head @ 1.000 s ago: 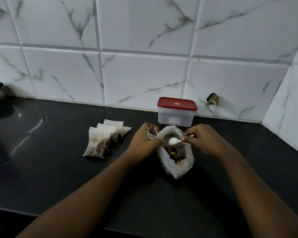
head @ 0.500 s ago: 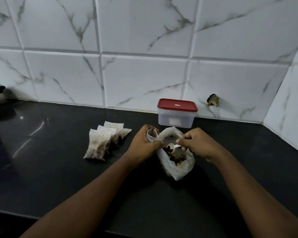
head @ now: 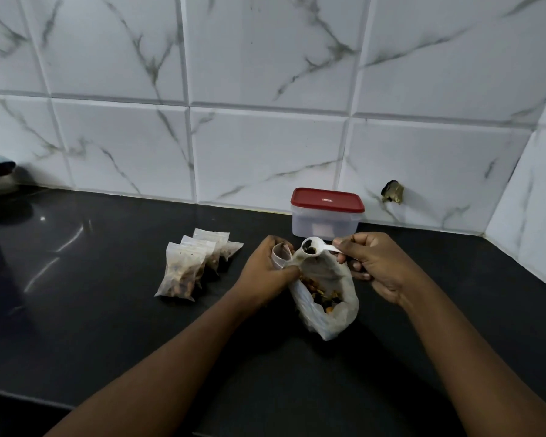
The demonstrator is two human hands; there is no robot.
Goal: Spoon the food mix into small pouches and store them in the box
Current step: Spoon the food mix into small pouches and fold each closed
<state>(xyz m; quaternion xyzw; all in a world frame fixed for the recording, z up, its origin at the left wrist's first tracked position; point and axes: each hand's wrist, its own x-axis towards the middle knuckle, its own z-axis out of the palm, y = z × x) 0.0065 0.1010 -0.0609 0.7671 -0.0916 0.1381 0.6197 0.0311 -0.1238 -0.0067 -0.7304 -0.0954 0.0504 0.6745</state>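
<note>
Several filled pouches are lying in an overlapping row on the black bench, off to the person's left, so a fair share of the portioning is looking done. The right hand is pinching the handle of the white spoon, fingers curled tight on it, and the bowl is carrying a few dark pieces just above the mouth of the big plastic bag. The left hand is gripping a small pouch, holding its mouth open right beside the spoon, and seems to be bunching the bag's rim along with it. Plenty of food mix is sitting low in the bag, so I'm judging more pouches are coming. The box is standing at the back against the tiled wall, just behind the hands, its red lid on; what's inside I cannot tell. Storing the pouches is looking entirely left to do.
</note>
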